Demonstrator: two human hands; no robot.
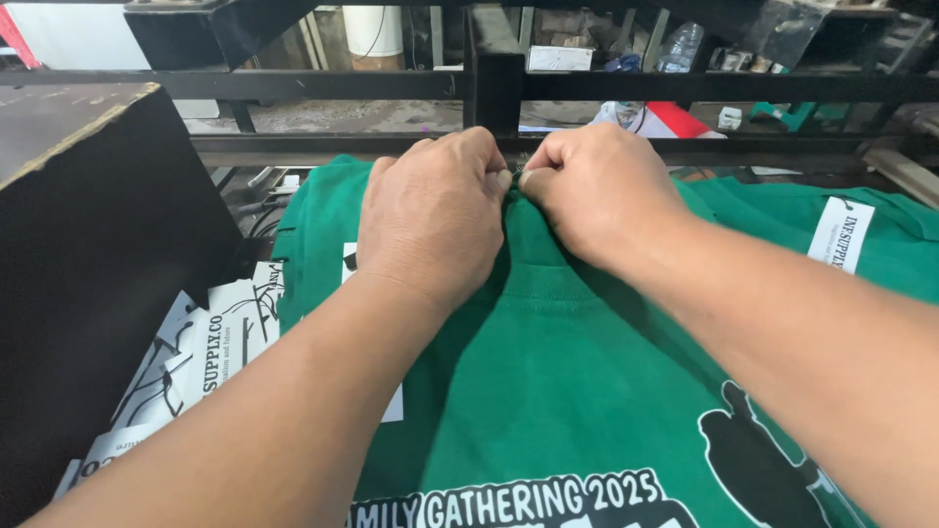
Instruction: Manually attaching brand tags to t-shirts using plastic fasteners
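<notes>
Two hands are seen, one green shirt under them, and a second green garment [782, 210] at right carrying one white paper strip [839, 233]. A few white printed sheets [210, 342] are stacked at lower left, count unclear. One dark board [88, 254] is at far left, and one black metal frame [489, 88] is run across the top.

The green shirt [548, 391] is spread flat, its top edge toward the frame and a white-and-black print at the bottom of the view. The left hand [435, 220] and right hand [597, 191] are placed side by side at the shirt's top edge, knuckles up, thumbs almost touching. The fabric edge is pinched between thumb and curled fingers [501, 179] of the left hand; the same edge is pinched by the right hand's fingers [533, 176], closed tight. A small ridge of cloth is raised between the two pinches, and a fold is run down from it along the shirt's middle. The rest of the shirt is lying below and beneath both forearms. What surface the shirt is lying on cannot be told.
</notes>
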